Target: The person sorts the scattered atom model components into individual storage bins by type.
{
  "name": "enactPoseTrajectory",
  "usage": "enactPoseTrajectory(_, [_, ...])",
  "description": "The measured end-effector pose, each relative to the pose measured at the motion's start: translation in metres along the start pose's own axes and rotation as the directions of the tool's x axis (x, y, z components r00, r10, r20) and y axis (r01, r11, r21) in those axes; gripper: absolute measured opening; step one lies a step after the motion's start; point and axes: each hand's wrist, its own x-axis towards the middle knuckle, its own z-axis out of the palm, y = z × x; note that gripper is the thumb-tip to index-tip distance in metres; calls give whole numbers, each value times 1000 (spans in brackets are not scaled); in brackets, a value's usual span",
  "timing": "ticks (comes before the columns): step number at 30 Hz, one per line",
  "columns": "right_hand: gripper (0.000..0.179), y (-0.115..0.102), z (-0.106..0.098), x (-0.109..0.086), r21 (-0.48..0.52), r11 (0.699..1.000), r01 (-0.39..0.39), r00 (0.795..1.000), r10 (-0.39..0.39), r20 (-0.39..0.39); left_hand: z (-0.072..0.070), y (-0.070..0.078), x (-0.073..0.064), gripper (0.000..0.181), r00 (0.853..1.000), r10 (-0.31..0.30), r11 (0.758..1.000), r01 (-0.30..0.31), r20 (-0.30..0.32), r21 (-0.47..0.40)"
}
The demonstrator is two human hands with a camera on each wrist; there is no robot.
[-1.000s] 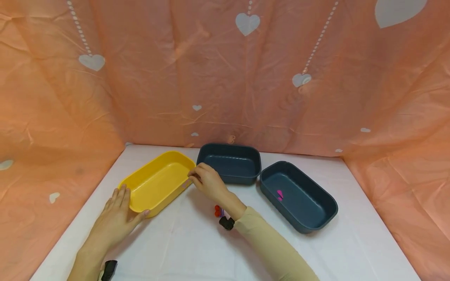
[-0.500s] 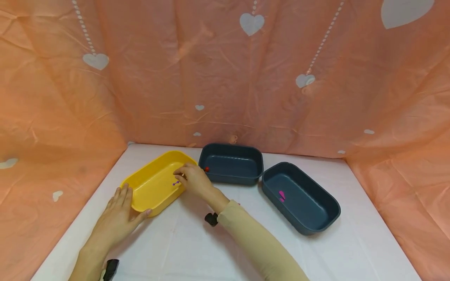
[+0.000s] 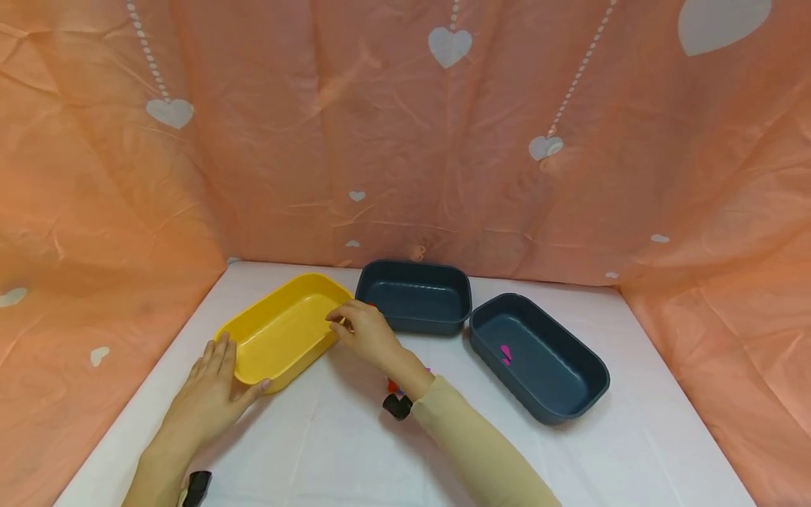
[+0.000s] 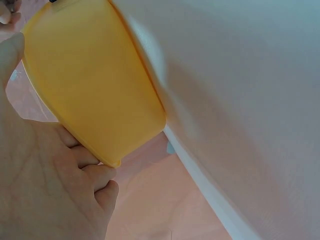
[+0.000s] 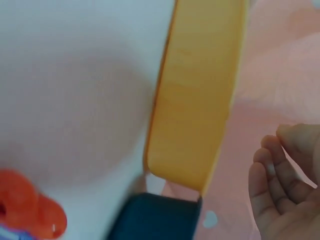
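Note:
My left hand [image 3: 205, 387] holds the near left end of a yellow plastic tray [image 3: 291, 366]. Its fingers bend over the rim, and the thumb lies along the front side; the left wrist view hides the fingertips behind the rim. Above the tray's right side hovers my right hand [image 3: 367, 334], loosely curled, with a gap between thumb and fingers. In the right wrist view no object shows in these fingers [image 5: 272, 175]. On the table under the right forearm lie small red [image 3: 392, 386] and purple pieces, partly covered by the wrist.
A dark blue tray [image 3: 418, 325] stands at the back, a bit of red showing by its left rim. To the right, a second dark blue tray [image 3: 570, 373] contains small pink pieces [image 3: 505, 352]. Peach cloth [image 3: 405, 176] with white hearts surrounds the white table [image 3: 329, 451].
My right hand moved left over the yellow tray with a small purple piece at its fingertips, then drew back right. That piece is now out of sight. The left hand has stayed in place.

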Motion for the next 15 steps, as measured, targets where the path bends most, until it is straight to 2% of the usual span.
enactPoseTrajectory(8, [16, 12, -26, -28, 97, 995, 29, 993, -18, -121, 2, -3, 0, 108, 1000, 8, 1000, -8, -1, 4])
enactPoseTrajectory(15, [16, 30, -40, -55, 113, 994, 12, 995, 0, -105, 2, -3, 1, 108, 1000, 15, 1000, -15, -5, -1])
